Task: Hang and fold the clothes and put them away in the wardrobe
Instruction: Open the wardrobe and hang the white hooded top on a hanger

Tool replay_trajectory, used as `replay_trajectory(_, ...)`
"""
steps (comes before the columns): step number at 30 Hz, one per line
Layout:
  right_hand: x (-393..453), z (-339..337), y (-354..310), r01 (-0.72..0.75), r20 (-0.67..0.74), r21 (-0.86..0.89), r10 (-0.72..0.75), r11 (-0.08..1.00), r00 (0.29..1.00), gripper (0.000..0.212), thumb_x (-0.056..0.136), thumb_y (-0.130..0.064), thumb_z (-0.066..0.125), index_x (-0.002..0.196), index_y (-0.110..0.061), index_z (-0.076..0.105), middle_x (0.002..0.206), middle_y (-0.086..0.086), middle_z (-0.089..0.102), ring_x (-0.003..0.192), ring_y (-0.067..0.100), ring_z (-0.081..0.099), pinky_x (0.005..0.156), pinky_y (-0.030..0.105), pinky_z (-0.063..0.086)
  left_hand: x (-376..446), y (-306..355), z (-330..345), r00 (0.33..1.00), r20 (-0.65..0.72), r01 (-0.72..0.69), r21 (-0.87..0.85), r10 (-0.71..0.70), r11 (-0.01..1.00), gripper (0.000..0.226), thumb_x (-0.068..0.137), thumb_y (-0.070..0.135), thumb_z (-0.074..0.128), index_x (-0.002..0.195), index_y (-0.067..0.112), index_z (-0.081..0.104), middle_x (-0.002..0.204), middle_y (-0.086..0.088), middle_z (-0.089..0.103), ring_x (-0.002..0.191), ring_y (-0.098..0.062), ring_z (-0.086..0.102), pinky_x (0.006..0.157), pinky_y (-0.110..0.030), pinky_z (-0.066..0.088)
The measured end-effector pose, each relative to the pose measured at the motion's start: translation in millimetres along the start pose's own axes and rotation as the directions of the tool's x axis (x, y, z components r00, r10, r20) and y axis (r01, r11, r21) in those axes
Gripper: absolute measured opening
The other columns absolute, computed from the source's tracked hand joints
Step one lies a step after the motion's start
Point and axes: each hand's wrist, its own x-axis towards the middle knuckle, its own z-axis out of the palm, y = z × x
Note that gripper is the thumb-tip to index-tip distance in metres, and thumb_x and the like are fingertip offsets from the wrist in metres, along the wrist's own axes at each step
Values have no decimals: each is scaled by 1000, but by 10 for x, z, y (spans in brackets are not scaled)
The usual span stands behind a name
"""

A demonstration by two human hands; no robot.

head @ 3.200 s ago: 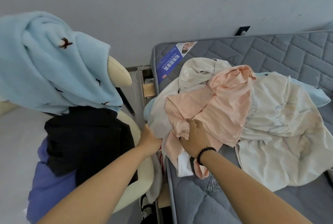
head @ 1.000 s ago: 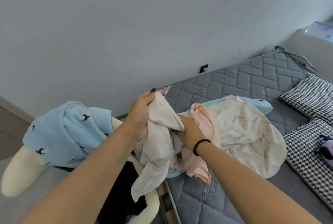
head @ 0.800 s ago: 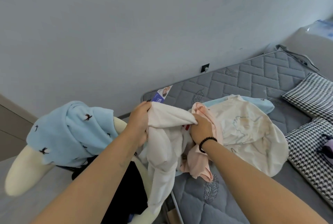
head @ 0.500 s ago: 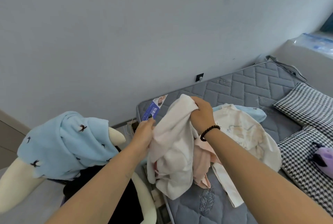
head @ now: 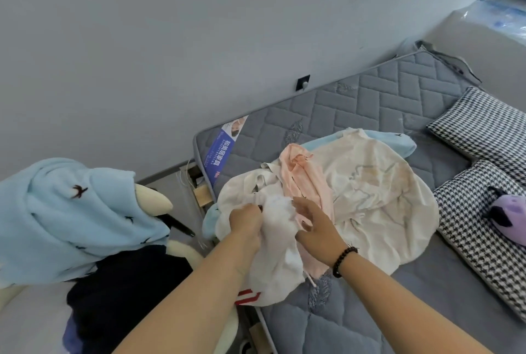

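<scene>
Item: white garment (head: 277, 245), red-striped hem, at the near corner of the mattress (head: 355, 114), part draped over the edge.
Left hand (head: 245, 221): fingers curled into a bunch of the white cloth, likely to lift it free of the heap.
Right hand (head: 314, 224): fingers loosely spread, touching the cloth without gripping, seemingly seeking an edge.
Adjacent: pink garment (head: 306, 177), cream printed garment (head: 381, 197), unsorted.
Chair (head: 153, 200): draped with blue fleece (head: 71, 211).
</scene>
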Motion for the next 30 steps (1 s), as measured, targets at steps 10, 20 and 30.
replay_trajectory(10,1326,-360,845,-534,-444,-123,435,837,784,119,62,-50,83,150,-27,8,157,10,-2,142,33,19,110,45,29,1135,-307,62,975,-224,-44,-161,7,986,41,94,4,43,131,17,53,118,-5,60,105,-31,59,95,-48,51)
replay_trajectory(20,1840,-272,1692,-568,-288,-257,499,782,817,103,69,-30,75,148,-31,8,144,12,35,118,33,47,94,38,46,1592,-406,271,835,-535,-184,-51,129,982,46,95,20,53,138,8,42,140,-18,41,122,-32,47,101,-42,43)
replay_trajectory(30,1128,-406,1134,-318,-373,-41,281,947,885,39,88,-17,51,125,-21,40,113,-1,57,95,20,51,70,30,40,1142,-311,623,967,154,-253,610,201,751,72,70,29,80,129,8,45,115,2,55,103,-20,55,79,-27,41)
